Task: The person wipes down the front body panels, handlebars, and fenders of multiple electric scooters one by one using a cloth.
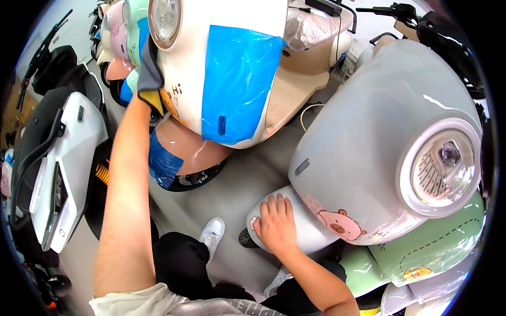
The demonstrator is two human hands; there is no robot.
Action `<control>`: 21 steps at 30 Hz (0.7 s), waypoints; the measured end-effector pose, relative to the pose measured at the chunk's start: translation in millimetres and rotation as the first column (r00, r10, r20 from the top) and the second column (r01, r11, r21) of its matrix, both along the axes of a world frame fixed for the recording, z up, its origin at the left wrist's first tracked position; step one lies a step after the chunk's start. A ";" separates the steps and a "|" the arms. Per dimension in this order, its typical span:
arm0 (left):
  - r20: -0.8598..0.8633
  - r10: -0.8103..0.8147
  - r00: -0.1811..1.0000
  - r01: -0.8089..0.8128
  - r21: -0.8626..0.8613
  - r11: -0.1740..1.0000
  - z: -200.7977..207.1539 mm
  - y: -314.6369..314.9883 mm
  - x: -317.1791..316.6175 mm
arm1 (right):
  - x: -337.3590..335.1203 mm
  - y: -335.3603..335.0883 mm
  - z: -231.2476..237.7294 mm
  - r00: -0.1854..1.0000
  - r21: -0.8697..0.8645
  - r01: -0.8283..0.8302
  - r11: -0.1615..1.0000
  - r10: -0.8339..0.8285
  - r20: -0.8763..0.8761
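Observation:
My left arm reaches up to the cream scooter [184, 79], and a grey and yellow cloth [151, 73] covers most of my left hand [141, 100]. The cloth lies against the left side of the scooter's front panel; my fingers are hidden under it. Blue film [240, 79] covers the middle of that panel. Below it is the brown front fender [187, 145], with blue film on its left part. My right hand [276, 221] rests flat, fingers out, on the pale front fender [316, 229] of the grey scooter [363, 137], which bears a pink cartoon animal.
A white and black scooter [74, 152] stands close on my left. Green scooter panels [432, 242] crowd the lower right. More pastel scooters [121, 31] line the far left. Grey floor [247, 168] runs between the two front wheels, with my white shoe [212, 234] on it.

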State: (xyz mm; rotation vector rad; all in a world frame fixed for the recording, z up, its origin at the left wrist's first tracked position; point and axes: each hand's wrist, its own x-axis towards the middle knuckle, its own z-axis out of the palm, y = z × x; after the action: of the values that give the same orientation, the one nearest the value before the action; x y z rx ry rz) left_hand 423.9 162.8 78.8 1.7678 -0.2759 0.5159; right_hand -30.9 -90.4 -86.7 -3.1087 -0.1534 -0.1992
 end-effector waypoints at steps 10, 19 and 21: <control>-0.031 0.081 0.996 -0.085 -0.187 0.979 -63.3 -10.0 -59.6 | 0.1 -0.1 0.2 0.999 -0.036 0.001 0.999 0.001 0.036; -0.055 0.153 0.987 -0.162 -0.274 0.948 -90.5 -41.7 -104.1 | -2.3 -1.1 -3.4 0.999 -0.026 0.017 1.000 -0.016 0.045; -0.062 0.166 0.984 -0.177 -0.290 0.941 -98.0 -49.0 -114.4 | -2.1 -0.4 -7.8 0.996 -0.019 0.019 1.000 -0.018 0.083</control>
State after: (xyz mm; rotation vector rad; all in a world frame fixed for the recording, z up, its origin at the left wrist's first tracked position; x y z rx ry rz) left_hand 309.5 113.8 -19.2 1.5148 -0.0153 0.6160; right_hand -33.0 -90.8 -94.5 -3.1236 -0.1288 -0.3293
